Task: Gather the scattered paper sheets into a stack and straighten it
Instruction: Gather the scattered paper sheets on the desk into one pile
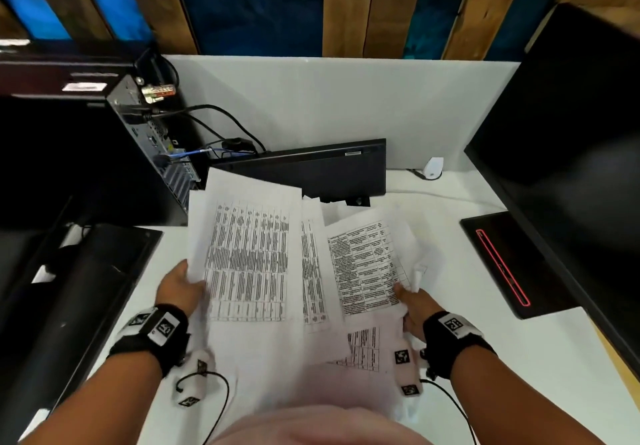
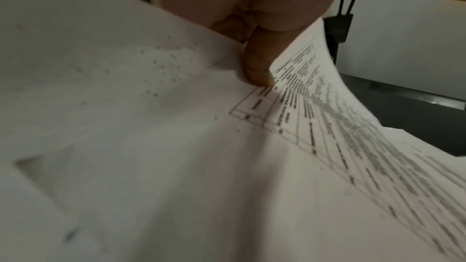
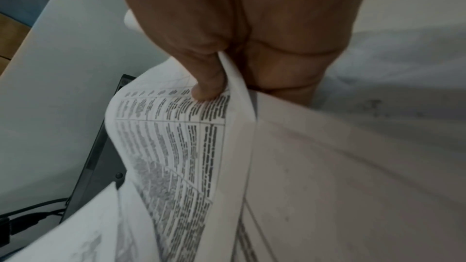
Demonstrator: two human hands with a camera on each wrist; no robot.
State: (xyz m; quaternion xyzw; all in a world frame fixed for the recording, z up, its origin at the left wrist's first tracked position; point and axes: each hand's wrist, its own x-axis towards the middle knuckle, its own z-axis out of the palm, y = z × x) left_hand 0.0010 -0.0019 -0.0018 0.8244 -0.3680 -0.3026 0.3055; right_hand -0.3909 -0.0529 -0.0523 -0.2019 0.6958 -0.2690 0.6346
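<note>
Several white paper sheets point(image 1: 263, 264) printed with tables lie fanned and overlapping between my two hands, lifted off the white desk point(image 1: 485, 358). My left hand point(image 1: 180, 287) grips the left edge of the big sheet, its thumb point(image 2: 257, 67) pressed on the printed side. My right hand point(image 1: 414, 304) pinches the right-hand sheets point(image 1: 363, 268), with the thumb point(image 3: 206, 85) on top and the fingers underneath. The sheets point(image 3: 176, 156) curl upward in the right wrist view. More sheets sag toward my body at the bottom.
A black keyboard point(image 1: 311, 170) stands on edge behind the papers. A computer tower point(image 1: 152, 153) with cables sits at back left, a dark monitor point(image 1: 571, 125) at right, its base point(image 1: 512, 264) with a red line. A black stand point(image 1: 86, 306) is at left.
</note>
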